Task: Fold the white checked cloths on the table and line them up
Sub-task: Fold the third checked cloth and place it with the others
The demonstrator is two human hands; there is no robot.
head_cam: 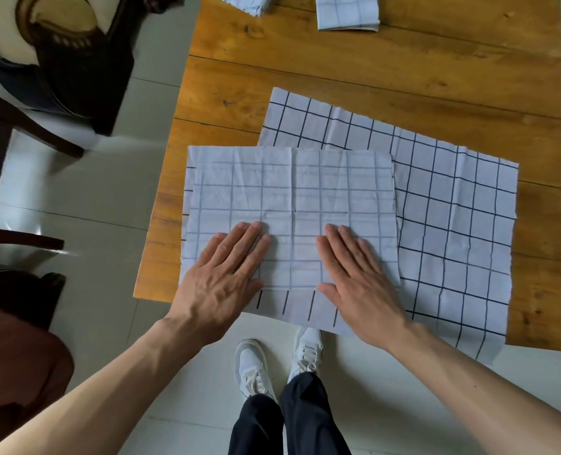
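Observation:
A white checked cloth [292, 192], folded over once, lies at the near edge of the wooden table [371, 67]; its lower layer hangs a little past the edge. My left hand [223, 277] and my right hand [354, 274] both rest flat on it, palms down, fingers together. Under it and to the right a second checked cloth [453, 224] lies spread out flat. At the far edge sit two folded checked cloths, one [348, 11] in the middle and one [246, 1] to its left, cut off by the frame.
Dark wooden chairs [42, 93] stand to the left of the table on the pale tiled floor. A reddish-brown seat [16, 356] is at the lower left. My feet in white shoes [279, 359] stand right at the table's near edge.

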